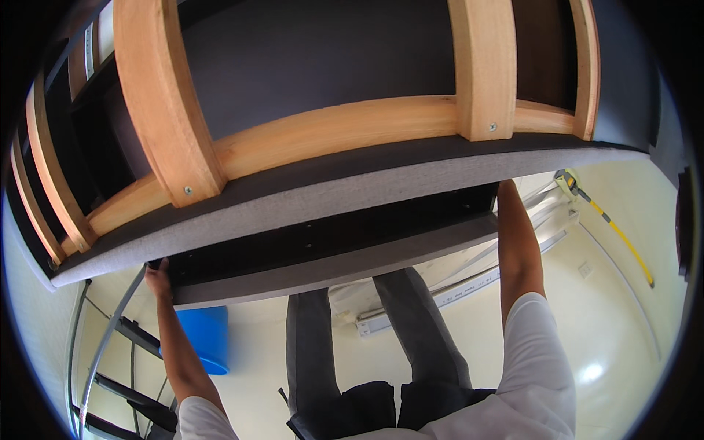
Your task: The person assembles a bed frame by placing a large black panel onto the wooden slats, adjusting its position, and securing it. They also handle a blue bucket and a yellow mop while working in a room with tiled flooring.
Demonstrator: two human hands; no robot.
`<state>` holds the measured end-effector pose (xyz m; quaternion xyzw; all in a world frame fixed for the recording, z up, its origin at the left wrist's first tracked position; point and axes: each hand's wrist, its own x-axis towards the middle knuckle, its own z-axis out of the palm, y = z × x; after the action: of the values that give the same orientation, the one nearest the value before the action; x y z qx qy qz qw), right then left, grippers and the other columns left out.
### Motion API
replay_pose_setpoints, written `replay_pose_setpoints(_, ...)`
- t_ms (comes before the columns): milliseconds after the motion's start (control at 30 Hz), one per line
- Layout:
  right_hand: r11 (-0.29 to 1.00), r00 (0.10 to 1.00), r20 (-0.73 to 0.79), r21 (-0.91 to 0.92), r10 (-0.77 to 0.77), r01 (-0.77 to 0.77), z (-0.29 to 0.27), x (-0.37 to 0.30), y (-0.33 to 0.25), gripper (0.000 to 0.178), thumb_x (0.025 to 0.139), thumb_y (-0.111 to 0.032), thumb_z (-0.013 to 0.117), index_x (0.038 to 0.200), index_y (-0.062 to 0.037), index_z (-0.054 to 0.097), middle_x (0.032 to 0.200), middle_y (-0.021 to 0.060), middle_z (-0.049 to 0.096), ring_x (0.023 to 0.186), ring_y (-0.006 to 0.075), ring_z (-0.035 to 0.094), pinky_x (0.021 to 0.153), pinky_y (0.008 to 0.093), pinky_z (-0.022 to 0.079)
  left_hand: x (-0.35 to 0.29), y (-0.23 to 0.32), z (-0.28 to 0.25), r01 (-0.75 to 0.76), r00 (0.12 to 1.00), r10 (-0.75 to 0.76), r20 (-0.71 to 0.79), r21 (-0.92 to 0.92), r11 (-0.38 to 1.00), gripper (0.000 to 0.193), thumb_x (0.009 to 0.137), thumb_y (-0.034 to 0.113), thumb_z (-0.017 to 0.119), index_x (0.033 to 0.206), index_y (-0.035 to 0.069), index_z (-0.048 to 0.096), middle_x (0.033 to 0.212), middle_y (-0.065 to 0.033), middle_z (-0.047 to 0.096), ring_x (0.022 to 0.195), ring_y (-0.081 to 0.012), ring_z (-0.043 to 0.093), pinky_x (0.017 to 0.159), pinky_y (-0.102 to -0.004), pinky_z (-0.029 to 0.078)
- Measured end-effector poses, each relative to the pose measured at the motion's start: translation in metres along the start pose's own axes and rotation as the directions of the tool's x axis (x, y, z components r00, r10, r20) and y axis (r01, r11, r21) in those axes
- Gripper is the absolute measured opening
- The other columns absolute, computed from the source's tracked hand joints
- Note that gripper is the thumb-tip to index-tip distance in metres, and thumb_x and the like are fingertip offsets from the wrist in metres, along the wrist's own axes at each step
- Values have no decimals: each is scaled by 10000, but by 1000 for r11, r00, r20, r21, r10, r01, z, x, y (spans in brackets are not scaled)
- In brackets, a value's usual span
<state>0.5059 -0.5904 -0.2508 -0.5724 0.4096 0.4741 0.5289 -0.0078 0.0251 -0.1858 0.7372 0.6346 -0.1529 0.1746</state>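
Note:
A long drawer with a dark inside and a grey fabric front juts out below the grey padded side rail of a bed frame. At its left end my left hand is closed around the corner, thumb on top. My right hand is bent over the right end, close under the rail; its fingers are mostly hidden behind the wrist. The drawer lies between my two hands, slightly tilted, its left end nearer to me. Its back part is hidden beneath the rail.
Wooden slats screwed to a ledge cross the bed frame above. On the floor stand a blue bin and, at the left, a black metal-framed rack. Right, wrapped white packaging lies near a yellow-handled pole.

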Motion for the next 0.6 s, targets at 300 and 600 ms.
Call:
replay_pose_setpoints(300,1000,1000,0,3,19,-19,0,-18,12,525,766,-440,399,1067,-13,443,982,116,517,875,224,512,744,326,427,-13,3,-30,-21,988,33,149,-78,997,317,618,209,652,852,16,561,767,-113,595,713,-237,567,654,-325,411)
replay_pose_setpoints(600,999,999,-12,-27,-32,31,-5,-43,43,489,771,-413,413,1047,-13,463,949,115,536,835,219,536,717,305,445,-39,-23,-18,-16,988,18,151,-12,1000,291,634,169,631,872,22,551,797,-139,584,777,-287,554,677,-346,413)
